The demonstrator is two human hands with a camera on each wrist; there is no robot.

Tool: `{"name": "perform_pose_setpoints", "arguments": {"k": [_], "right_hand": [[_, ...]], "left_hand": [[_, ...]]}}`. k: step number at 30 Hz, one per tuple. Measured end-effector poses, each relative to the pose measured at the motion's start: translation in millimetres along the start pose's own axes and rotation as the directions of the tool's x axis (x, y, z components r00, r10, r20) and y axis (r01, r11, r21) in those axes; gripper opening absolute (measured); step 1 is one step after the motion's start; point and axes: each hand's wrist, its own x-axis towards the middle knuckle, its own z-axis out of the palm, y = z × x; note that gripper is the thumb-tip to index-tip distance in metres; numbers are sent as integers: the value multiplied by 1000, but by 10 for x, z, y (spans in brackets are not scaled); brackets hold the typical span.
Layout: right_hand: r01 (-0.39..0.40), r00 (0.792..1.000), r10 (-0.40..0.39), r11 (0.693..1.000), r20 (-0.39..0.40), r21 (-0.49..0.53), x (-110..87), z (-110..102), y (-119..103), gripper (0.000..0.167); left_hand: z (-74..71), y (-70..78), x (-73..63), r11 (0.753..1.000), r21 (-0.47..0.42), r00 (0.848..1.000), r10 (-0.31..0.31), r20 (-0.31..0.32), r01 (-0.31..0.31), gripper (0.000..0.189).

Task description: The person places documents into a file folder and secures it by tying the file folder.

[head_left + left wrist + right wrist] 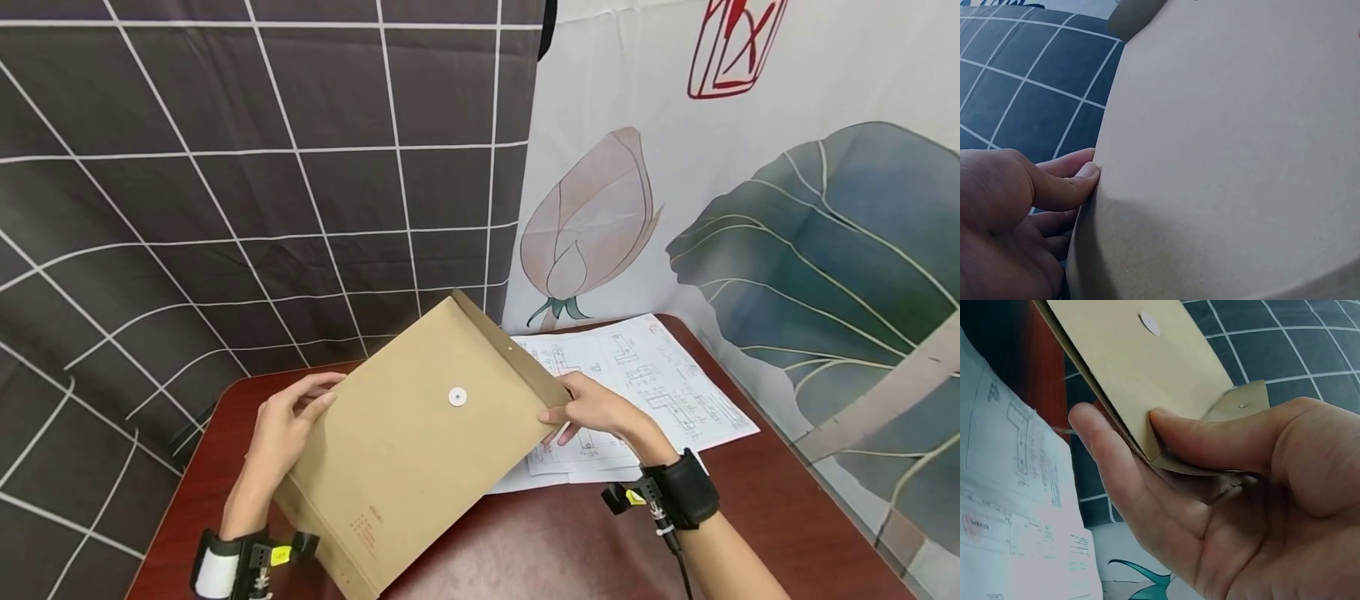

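A brown kraft-paper document envelope is held tilted above the table, its flap folded open at the upper right. A white round button sits on its face, with small red print near the lower end. My left hand pinches the envelope's left edge between thumb and fingers, as the left wrist view shows. At the opposite side my right hand grips the corner by the flap. In the right wrist view the thumb presses on the face while the fingers lie behind. The envelope's inside is hidden.
Printed sheets with technical drawings lie spread at the back right of the dark red table, partly behind the envelope and right hand. A dark grid cloth hangs behind and left; a white cloth with a lotus print hangs right.
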Motion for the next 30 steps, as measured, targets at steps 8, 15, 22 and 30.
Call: {"name": "perform_pose_setpoints", "arguments": {"k": [8,15,22,30], "right_hand": [[0,1000,-3,988,19,152,-47,-18,31,24],[50,999,-51,978,2,200,-108,-69,25,25],[89,995,-80,983,-59,161,-190,-164,-28,24],[120,980,-105,989,-168,84,-265,-285,-24,30]], "left_hand": [[15,8,-2,1000,1,1000,7,16,-7,25],[10,-80,-38,998,35,998,-53,41,52,27],[-20,-439,-163,973,-12,964,-228,135,232,52],[122,-632,-444,847,-392,929,-284,238,360,68]]}}
